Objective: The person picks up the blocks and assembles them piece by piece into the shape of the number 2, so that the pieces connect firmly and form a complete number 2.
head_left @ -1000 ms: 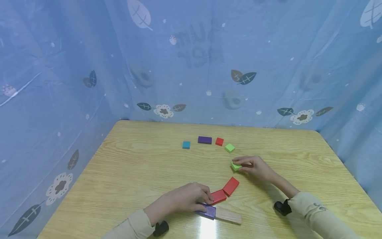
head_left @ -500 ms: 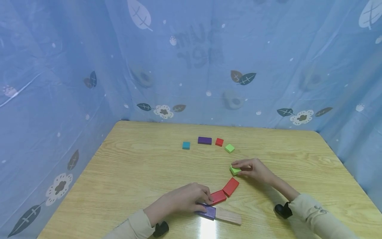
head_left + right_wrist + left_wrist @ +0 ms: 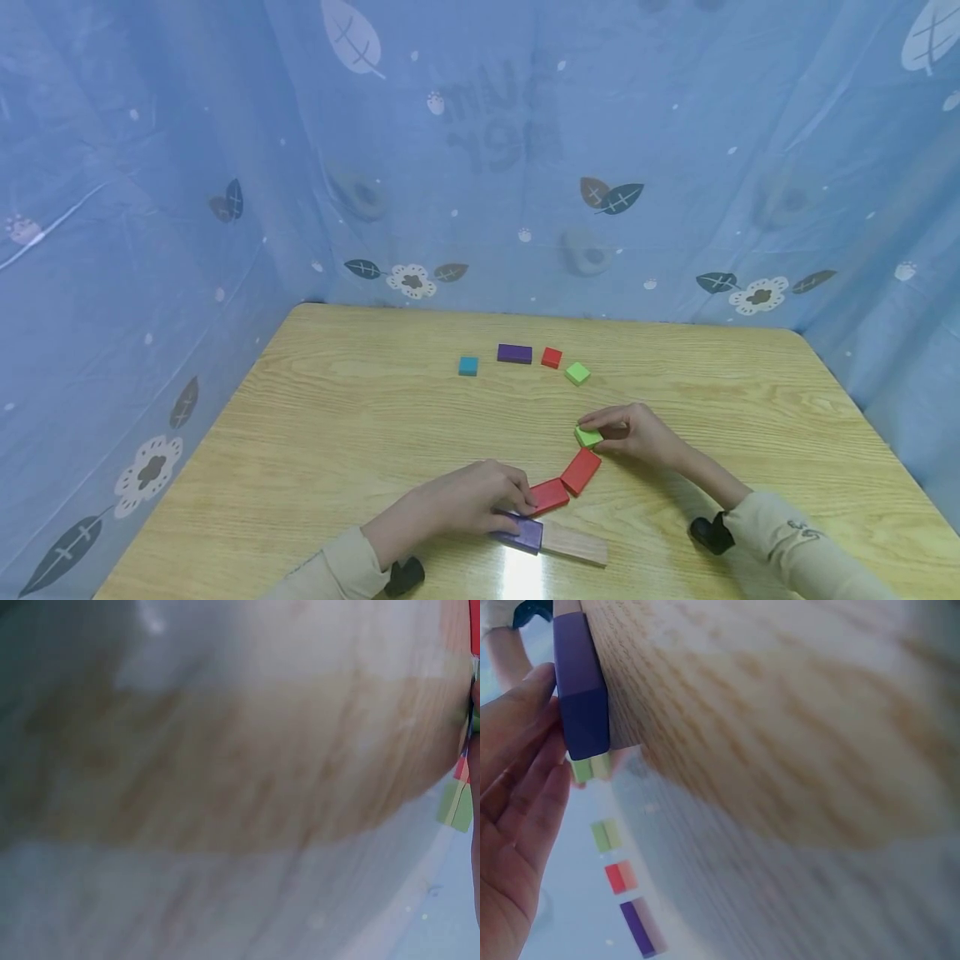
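My right hand pinches a lime green block between thumb and fingers, right at the far end of a tilted red block. A second red block meets that one at an angle, forming a curve. My left hand rests its fingertips on this second red block, while its thumb touches a purple block. In the left wrist view the thumb lies against the purple block. A plain wooden block continues from the purple one. The right wrist view mostly shows blurred tabletop.
Farther back on the wooden table lie a blue block, another purple block, a small red block and another lime green block, in a loose arc. A blue patterned curtain surrounds the table's back and sides.
My right hand has drawn the lime green block toward me, up to the end of the tilted red block. The left hand has stayed in place on its blocks.
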### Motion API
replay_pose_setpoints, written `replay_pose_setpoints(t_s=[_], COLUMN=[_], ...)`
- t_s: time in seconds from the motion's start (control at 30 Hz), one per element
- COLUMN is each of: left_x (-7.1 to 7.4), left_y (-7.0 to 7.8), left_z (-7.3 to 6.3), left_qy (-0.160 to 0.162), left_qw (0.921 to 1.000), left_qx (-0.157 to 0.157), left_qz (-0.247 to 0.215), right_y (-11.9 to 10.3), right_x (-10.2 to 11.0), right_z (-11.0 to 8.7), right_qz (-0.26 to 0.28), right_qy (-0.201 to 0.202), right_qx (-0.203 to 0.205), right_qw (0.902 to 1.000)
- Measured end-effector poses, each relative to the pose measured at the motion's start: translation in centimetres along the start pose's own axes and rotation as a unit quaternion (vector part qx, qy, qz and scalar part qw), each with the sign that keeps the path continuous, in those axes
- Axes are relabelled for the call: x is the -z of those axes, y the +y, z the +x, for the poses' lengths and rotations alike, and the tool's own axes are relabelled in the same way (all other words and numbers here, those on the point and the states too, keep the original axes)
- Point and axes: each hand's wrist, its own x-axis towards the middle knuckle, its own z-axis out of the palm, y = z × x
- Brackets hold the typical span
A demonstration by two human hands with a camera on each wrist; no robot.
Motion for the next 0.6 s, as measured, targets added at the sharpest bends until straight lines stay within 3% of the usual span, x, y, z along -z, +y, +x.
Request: replay_pose_setpoints(t_s=[0.43, 0.6], left_x=[-0.1, -0.01], left_y=[-0.1, -0.08], left_z=[-0.09, -0.06], left_qy=[0.006, 0.004], left_qw=[1.0, 1.0], left_qx=[-0.007, -0.008], left_qz=[-0.003, 0.0], right_y=[-0.2, -0.7], right_x=[-0.02, 0.88], right_z=[-0.05, 0.29], right_qz=[0.009, 0.004], right_qy=[0.0, -0.023], right_qx=[-0.011, -0.036], right_qw=[0.9999, 0.9991])
